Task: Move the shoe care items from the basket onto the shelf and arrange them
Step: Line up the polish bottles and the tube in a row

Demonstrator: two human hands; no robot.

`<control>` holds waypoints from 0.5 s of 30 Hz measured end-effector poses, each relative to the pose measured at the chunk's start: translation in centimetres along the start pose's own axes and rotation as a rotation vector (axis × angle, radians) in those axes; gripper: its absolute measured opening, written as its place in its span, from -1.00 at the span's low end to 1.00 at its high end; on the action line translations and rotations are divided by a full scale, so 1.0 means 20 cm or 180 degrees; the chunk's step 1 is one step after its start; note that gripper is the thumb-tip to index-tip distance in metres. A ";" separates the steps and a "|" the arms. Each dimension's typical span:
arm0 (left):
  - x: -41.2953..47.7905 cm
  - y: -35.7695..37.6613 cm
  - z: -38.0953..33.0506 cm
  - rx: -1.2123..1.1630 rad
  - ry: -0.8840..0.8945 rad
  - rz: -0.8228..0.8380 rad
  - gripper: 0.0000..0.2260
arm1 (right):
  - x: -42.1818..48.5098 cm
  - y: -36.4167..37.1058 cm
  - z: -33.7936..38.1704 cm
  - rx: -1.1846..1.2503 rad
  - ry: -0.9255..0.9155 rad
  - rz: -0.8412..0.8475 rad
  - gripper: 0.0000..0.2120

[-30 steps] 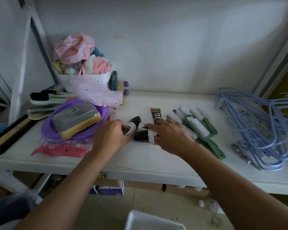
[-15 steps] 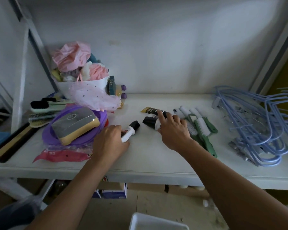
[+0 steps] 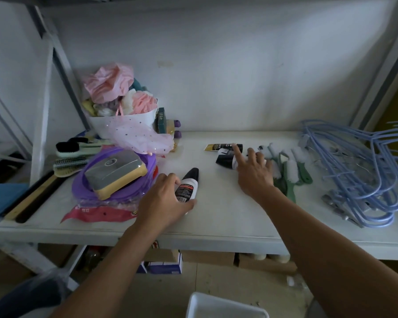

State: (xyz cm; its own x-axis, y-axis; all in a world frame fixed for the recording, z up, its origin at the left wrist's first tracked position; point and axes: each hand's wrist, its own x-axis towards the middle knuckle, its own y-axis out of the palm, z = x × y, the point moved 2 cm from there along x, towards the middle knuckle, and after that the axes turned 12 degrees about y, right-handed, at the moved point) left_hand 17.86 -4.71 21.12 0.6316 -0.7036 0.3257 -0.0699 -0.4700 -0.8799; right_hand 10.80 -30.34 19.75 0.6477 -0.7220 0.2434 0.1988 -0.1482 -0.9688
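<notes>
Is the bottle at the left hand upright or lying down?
Lying down: the bottle rests lengthwise on the shelf, left hand gripping its base.

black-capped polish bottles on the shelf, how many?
2. The near bottle lies gripped by the left hand; the far bottle lies partly under the right hand, just before the tube. A white piece between those two may be a third, mostly hidden.
</notes>
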 end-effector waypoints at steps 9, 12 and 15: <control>-0.04 -0.04 -0.01 -0.0228 -0.0177 0.0312 -0.35 | 0.10 0.02 -0.01 0.0150 0.0183 0.0129 -0.17; -0.03 0.00 -0.03 0.0057 -0.0206 0.0254 -0.34 | 0.11 0.04 0.00 0.0155 0.0153 0.0016 -0.19; 0.00 0.04 -0.06 0.0321 -0.0210 0.0144 -0.37 | 0.11 0.03 0.01 0.0215 0.0128 -0.0306 -0.21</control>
State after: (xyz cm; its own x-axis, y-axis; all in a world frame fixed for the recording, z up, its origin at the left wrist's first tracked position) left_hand 16.76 -5.68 20.88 0.6792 -0.6848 0.2642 -0.0236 -0.3802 -0.9246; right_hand 12.49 -31.99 19.70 0.5935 -0.7334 0.3315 0.3084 -0.1732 -0.9354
